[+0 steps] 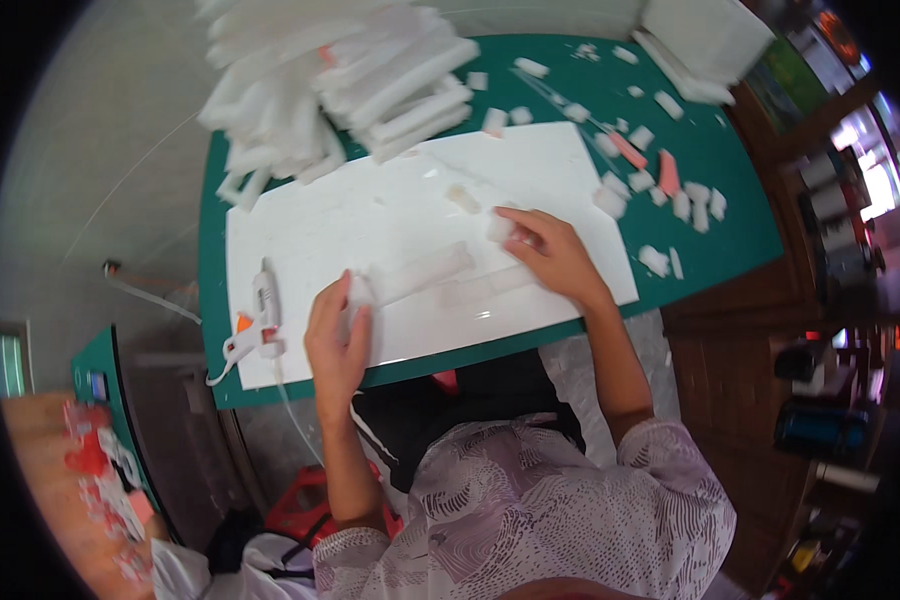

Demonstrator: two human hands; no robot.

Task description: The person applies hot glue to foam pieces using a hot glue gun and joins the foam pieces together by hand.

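On the white board point(400, 225), two pale foam strips lie end by end: a left strip point(425, 272) and a right strip point(487, 286). My left hand point(332, 335) is at the left end of the left strip, its fingers and thumb around a small white foam block point(361, 290). Above the right strip, my right hand point(553, 255) pinches another white foam block point(500, 229) between thumb and fingers; both blocks are slightly blurred. A yellowish patch point(461, 197) shows on the board just beyond the right hand. The white glue gun point(266, 305) lies at the board's left side.
A tall stack of white foam pieces point(400, 85) stands at the far left of the green table point(740, 225). Loose foam blocks point(610, 195) and pink pieces point(668, 172) are scattered at the right. Foam sheets point(705, 45) stand at the far right corner. A cord point(295, 420) hangs off the front edge.
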